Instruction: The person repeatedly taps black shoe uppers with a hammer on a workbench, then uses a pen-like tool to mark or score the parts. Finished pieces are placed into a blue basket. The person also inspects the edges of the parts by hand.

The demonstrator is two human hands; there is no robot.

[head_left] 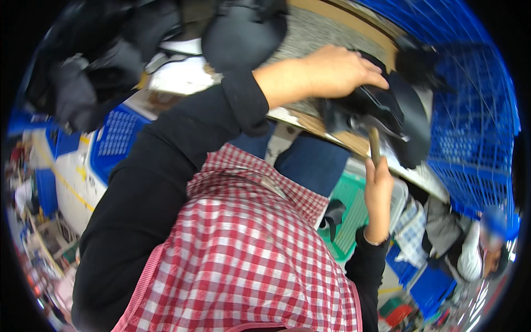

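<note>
The black piece [416,126] before you looks smooth and leather-like, with a soft sheen. The handle [375,146] you hold looks like matt wood. Your surface [321,34] appears rough and mottled. Your checked apron [243,249] and black sleeve [138,193] are matt cloth; the blue basket [470,119] near you is slightly glossy plastic.

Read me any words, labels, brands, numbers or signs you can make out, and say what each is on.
None can be read.
Black pieces by the left hand: no readable text.
Checked apron: no readable text.
Blue basket: no readable text.
Background clutter: too small and blurred to tell.
</note>
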